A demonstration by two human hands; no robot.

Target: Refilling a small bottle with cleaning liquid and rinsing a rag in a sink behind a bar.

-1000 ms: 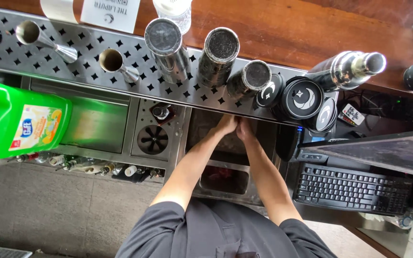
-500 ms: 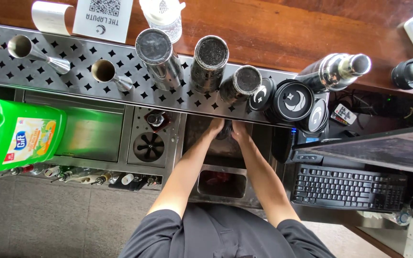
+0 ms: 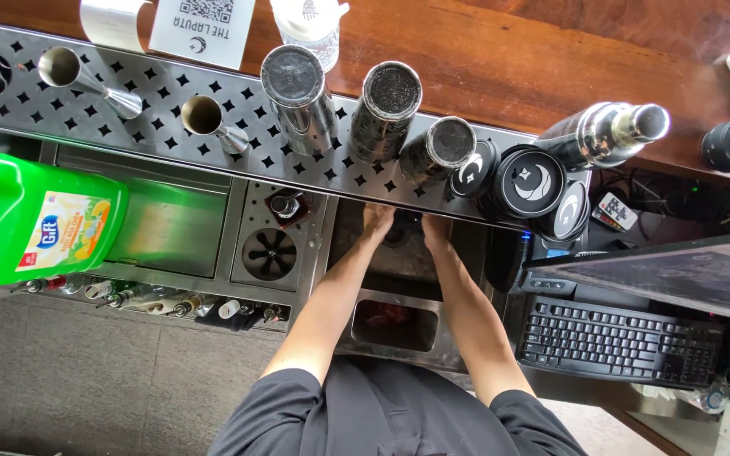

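Observation:
Both my arms reach forward into a small steel sink (image 3: 399,262) set under a perforated metal rail (image 3: 128,110). My left hand (image 3: 377,221) and my right hand (image 3: 434,231) sit close together at the sink's far end. A dark round object (image 3: 402,231) lies between them and both hands seem to touch it. The rail's edge hides my fingertips, so the grip is unclear.
A green detergent bottle (image 3: 35,219) is at the left. Two jiggers (image 3: 65,67) and three upturned shaker tins (image 3: 386,97) stand on the rail, with black round lids (image 3: 534,181) and a metal shaker (image 3: 610,131) to the right. A glass rinser (image 3: 268,252) and a keyboard (image 3: 618,342) flank the sink.
My hands were pressed together a second ago. They are now slightly apart with the dark object showing between them. The view has shifted a little.

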